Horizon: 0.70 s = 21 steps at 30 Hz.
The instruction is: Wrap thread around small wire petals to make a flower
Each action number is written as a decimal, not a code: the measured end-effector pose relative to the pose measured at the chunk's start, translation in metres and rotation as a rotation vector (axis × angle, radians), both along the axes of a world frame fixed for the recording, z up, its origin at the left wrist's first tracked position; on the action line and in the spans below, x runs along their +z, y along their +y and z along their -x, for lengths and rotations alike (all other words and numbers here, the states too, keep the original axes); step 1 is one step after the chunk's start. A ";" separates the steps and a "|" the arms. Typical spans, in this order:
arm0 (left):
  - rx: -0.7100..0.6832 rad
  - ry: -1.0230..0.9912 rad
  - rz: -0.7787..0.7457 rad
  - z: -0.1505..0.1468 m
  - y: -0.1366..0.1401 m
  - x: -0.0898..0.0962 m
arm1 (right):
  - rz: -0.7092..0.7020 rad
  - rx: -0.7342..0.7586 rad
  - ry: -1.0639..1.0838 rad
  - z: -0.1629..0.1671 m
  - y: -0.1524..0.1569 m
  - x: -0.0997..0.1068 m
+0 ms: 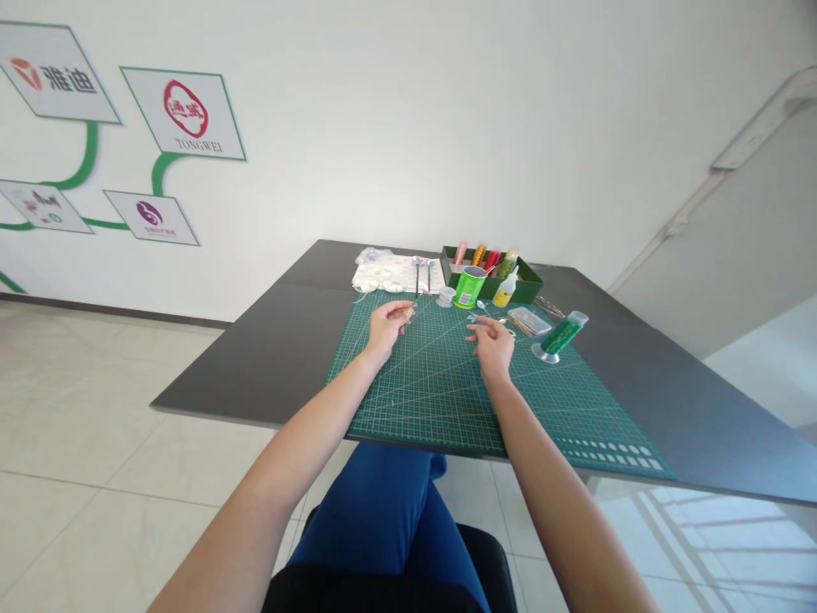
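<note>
Nearest to us, blue-trousered legs are showing below the edge of the dark table, and a green gridded cutting mat is covering its middle. Over the mat we are holding our two bare hands well apart, with gridded surface showing between them. Our right hand is hanging palm-down, its fingers loosely bent and partly spread; a small pale piece is showing at its fingertips, and we are failing to tell whether it is being gripped or lying just behind. Our left hand is bringing thumb and forefinger together, seemingly pinching the near end of a thin dark stem. That stem is pointing away from us, its long axis running near to far; the left hand is sitting right at it, while the right hand is having it off to the far left. To the right, a green tube is standing beside a clear case. Farther off, a bright green can and a squeeze bottle are standing before a dark green box, and leftward a white cloth is lying towards the pale wall.
</note>
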<state>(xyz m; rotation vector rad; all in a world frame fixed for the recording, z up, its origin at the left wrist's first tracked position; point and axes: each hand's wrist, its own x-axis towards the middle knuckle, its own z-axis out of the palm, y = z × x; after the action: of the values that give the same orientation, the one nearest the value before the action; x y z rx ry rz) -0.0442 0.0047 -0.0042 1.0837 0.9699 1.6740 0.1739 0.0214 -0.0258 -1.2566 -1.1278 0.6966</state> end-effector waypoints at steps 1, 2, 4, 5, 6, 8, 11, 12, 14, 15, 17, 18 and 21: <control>-0.001 0.000 -0.001 0.000 0.000 0.000 | -0.011 -0.031 0.006 -0.002 0.001 0.000; -0.001 0.000 -0.002 0.000 0.000 0.000 | -0.020 -0.055 0.006 -0.003 0.002 0.000; 0.002 -0.002 0.001 0.000 0.000 0.000 | -0.032 -0.094 -0.028 -0.005 0.003 -0.001; 0.004 -0.001 0.002 0.000 0.000 0.000 | -0.037 -0.110 -0.066 -0.006 0.004 -0.002; 0.007 0.001 0.002 0.000 0.000 0.000 | -0.047 -0.123 -0.113 -0.006 0.005 -0.002; 0.009 0.015 -0.002 0.000 -0.001 0.001 | -0.079 -0.126 -0.212 -0.005 0.004 -0.004; 0.005 0.075 -0.019 -0.001 -0.003 0.002 | -0.168 -0.062 -0.304 0.000 0.001 -0.003; -0.003 0.109 -0.028 -0.002 -0.003 0.002 | -0.202 -0.028 -0.321 0.002 -0.002 -0.001; -0.027 0.183 -0.050 -0.003 -0.004 0.001 | -0.271 0.048 -0.348 0.006 -0.007 0.002; -0.040 0.216 -0.061 -0.005 -0.004 0.000 | -0.300 0.095 -0.354 0.009 -0.010 0.003; -0.064 0.268 -0.080 -0.007 -0.005 -0.003 | -0.333 0.213 -0.337 0.014 -0.014 0.006; -0.075 0.289 -0.090 -0.008 -0.005 -0.004 | -0.335 0.279 -0.314 0.016 -0.016 0.007; -0.109 0.334 -0.126 -0.012 -0.007 -0.006 | -0.290 0.457 -0.207 0.023 -0.019 0.007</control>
<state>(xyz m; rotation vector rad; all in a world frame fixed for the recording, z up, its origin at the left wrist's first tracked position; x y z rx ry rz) -0.0322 -0.0026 -0.0098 1.5075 1.0021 1.5095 0.1506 0.0028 -0.0193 -0.8424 -1.6511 0.7152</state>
